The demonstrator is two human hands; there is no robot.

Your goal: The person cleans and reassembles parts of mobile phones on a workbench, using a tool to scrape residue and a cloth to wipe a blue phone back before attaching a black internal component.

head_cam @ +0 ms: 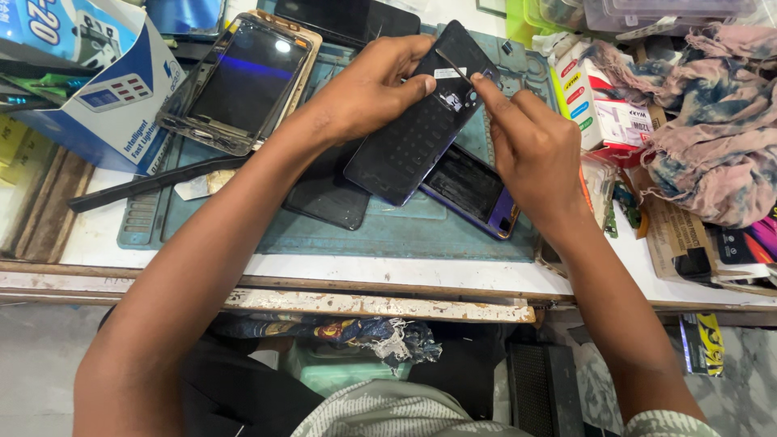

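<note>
My left hand [368, 85] grips a dark phone back panel [417, 129], lifted at a slant above the teal work mat [380, 231]. My right hand [530, 150] pinches a thin metal tool [452, 65] against the panel's upper end, near its camera area. Under the panel lies a phone body with a purple edge [477, 194], partly hidden by my right hand. A flat black panel [328, 194] rests on the mat beneath my left forearm.
A phone frame with a dark screen [247, 81] lies at the mat's back left, next to a blue and white box [113, 97]. Small cartons [599, 105] and a crumpled pink and blue cloth [712, 121] crowd the right. The table's worn front edge [364, 303] runs below.
</note>
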